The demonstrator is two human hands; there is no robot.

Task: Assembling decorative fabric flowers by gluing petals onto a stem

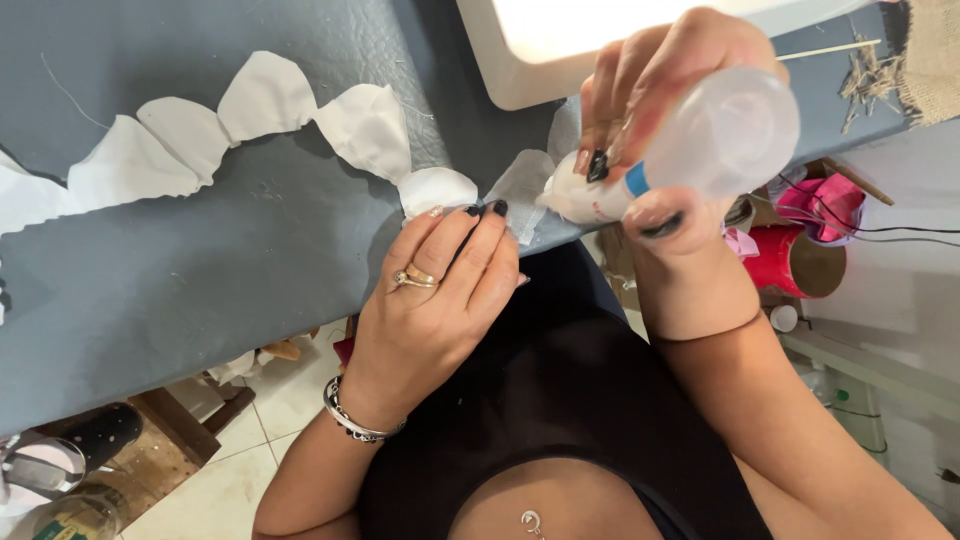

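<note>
Glue bottle tipped onto a fabric petal at the table edge.

My right hand (668, 120) grips the glue bottle (690, 150), fingers and thumb clamped around its clear body, its nozzle end pointing down toward the white fabric just beside my left fingertips. My left hand (440, 300) lies flat, pressing the end petal (437, 190) against the grey table (200, 280), fingers straight and together, closed on nothing. From under those fingers a chain of white petals (200, 140) runs away to my left across the table. Beyond my right hand sits a pale tray (520, 80). Past it, further right, lie a thin stick (830, 48) and a piece of burlap (930, 60). Below my right wrist stands a red cup (790, 262).
</note>
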